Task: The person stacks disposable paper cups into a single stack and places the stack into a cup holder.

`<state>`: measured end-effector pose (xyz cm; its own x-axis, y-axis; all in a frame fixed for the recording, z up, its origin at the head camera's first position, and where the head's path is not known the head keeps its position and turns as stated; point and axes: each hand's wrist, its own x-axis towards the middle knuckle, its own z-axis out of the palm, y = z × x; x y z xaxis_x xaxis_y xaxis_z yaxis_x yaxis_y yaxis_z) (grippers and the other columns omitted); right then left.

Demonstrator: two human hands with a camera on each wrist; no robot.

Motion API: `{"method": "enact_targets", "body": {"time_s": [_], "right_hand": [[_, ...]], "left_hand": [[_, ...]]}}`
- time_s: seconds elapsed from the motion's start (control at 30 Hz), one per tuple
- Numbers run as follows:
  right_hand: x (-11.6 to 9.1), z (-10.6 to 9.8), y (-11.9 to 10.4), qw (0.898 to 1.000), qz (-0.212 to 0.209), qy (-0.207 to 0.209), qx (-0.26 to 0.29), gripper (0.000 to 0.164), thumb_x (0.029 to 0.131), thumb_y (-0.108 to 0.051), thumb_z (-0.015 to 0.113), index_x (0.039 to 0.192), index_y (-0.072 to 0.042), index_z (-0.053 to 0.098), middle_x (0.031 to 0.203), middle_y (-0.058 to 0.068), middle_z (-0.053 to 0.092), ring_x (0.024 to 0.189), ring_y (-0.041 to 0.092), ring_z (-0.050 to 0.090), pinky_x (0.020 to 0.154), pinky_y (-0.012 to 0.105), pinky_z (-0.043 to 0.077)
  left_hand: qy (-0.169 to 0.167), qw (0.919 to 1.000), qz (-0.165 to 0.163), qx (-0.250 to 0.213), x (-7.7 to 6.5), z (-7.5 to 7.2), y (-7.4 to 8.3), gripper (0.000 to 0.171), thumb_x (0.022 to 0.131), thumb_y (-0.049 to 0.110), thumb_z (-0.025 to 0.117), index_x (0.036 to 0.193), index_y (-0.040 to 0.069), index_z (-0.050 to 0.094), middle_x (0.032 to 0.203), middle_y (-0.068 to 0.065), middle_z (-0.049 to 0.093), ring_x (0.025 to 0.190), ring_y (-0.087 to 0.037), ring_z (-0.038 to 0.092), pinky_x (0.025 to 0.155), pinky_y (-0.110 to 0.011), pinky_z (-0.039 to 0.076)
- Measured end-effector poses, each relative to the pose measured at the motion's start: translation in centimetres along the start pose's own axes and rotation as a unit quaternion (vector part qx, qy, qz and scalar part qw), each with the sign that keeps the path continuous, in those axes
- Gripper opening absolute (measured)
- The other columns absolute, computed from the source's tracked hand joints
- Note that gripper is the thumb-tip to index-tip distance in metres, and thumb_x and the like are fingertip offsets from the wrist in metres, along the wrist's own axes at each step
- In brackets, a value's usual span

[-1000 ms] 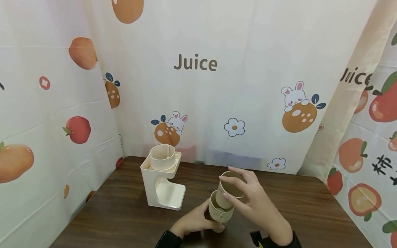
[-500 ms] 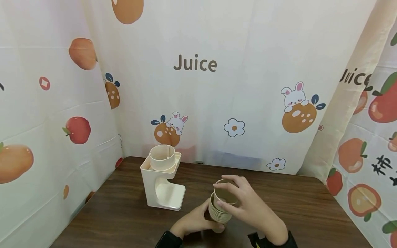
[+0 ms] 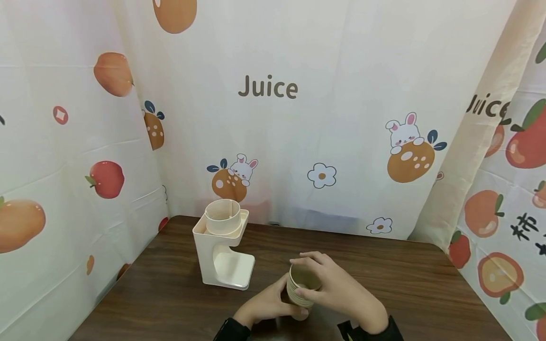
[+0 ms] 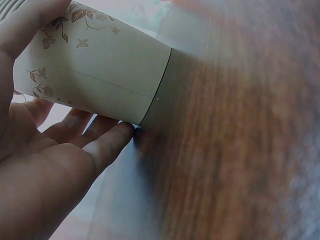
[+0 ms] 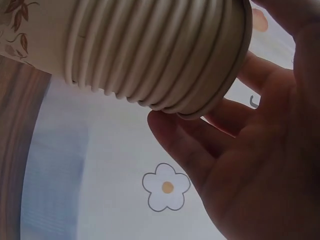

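A stack of beige paper cups stands upright on the brown wooden table, rims up. My left hand holds the stack low down, with its fingers round the bottom cup; in the left wrist view the brown leaf print on that paper cup shows, its base at the table. Over the top rim, my right hand holds the uppermost cup, thumb on the near side and fingers on the far side. The right wrist view shows the nested rims close together, with fingertips against the top ones.
To the left of the hands stands a cream plastic stand with a low flat base. A round cream cylinder, open at the top, sits on it. Behind the table hangs a white curtain printed with fruit, rabbits and flowers.
My right hand has lowered the top paper cup, moving down and left, and it now sits nested in the stack. The left hand has kept its place.
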<state>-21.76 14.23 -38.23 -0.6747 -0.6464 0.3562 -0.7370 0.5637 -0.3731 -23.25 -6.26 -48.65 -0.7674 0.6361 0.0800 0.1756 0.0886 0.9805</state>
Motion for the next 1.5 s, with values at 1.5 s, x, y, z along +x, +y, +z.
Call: {"method": "enact_targets", "body": {"time_s": [1.5], "right_hand": [[-2.4,1.1,4.4,0.977,0.085,-0.133,0.145,0.074,0.078,-0.053,0.068,0.134,-0.013,0.040,0.121,0.004,0.060,0.107,0.017,0.055,0.085,0.051,0.049]], "left_hand": [[-0.003,0.9997,0.009,-0.024,-0.1,-0.7,-0.4,0.068,0.079,0.024,0.075,0.136,0.031,0.039,0.130,0.001,0.049,0.119,-0.017,0.045,0.098,-0.036,0.042]]}}
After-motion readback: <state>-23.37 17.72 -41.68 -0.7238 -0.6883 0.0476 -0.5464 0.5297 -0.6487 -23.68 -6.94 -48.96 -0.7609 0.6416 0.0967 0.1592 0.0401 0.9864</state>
